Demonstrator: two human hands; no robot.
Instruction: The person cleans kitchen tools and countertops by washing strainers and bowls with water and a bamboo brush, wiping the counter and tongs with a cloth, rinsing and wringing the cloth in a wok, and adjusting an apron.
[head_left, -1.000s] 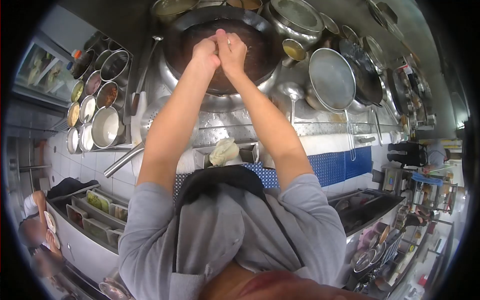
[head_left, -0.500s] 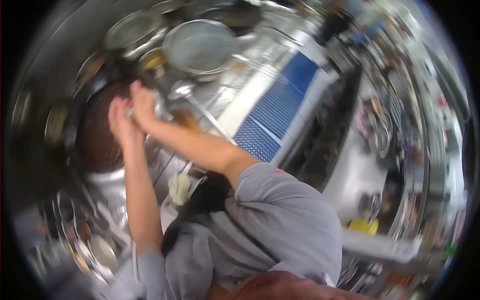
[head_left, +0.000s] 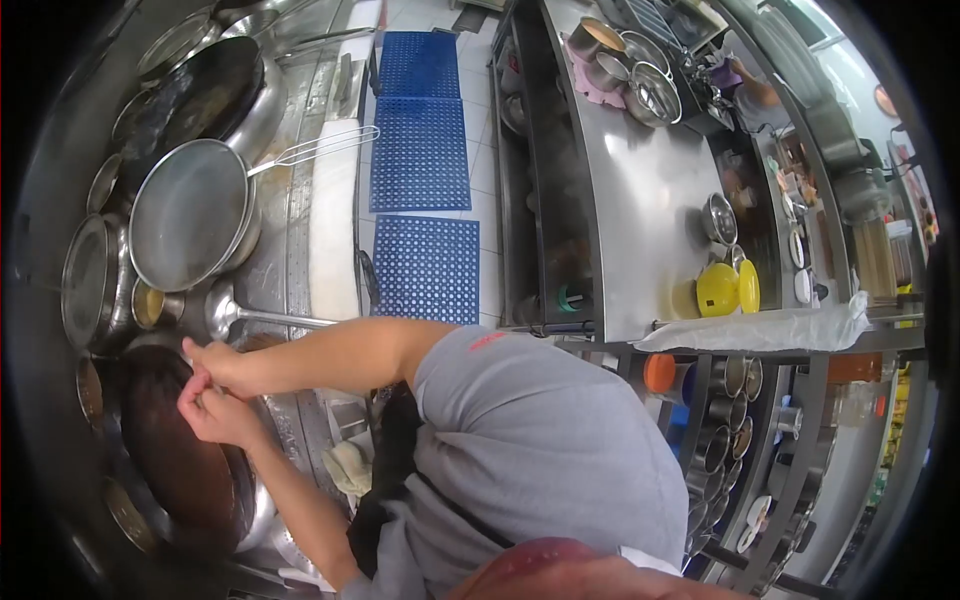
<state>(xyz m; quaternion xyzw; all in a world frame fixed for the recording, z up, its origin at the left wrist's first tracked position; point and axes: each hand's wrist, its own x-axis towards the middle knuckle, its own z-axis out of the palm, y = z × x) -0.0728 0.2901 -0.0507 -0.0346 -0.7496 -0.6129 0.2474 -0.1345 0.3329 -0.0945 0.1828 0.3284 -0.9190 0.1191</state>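
My right hand (head_left: 222,368) and my left hand (head_left: 218,412) are close together over the near side of a large dark wok (head_left: 170,430) with a brown inside. The fingers of my left hand are curled. My right hand is closed against them, one digit pointing out. Anything between them is hidden. Just beyond my right hand lies a metal ladle (head_left: 222,310), its long handle reaching toward my forearm. A small pot with yellow contents (head_left: 152,304) stands beside it.
A wide mesh strainer (head_left: 190,215), a round lidded pot (head_left: 88,280) and a blackened wok (head_left: 200,95) crowd the stove. A pale cloth (head_left: 348,468) lies near my waist. Blue perforated mats (head_left: 420,150) cover the floor, beside a steel counter (head_left: 640,200) with bowls. Another person's arm (head_left: 755,90) shows beyond.
My view has turned and sharpened, so the stove, mats and counter appear shifted. My hands remain close together over the wok, with their fingers now more curled.
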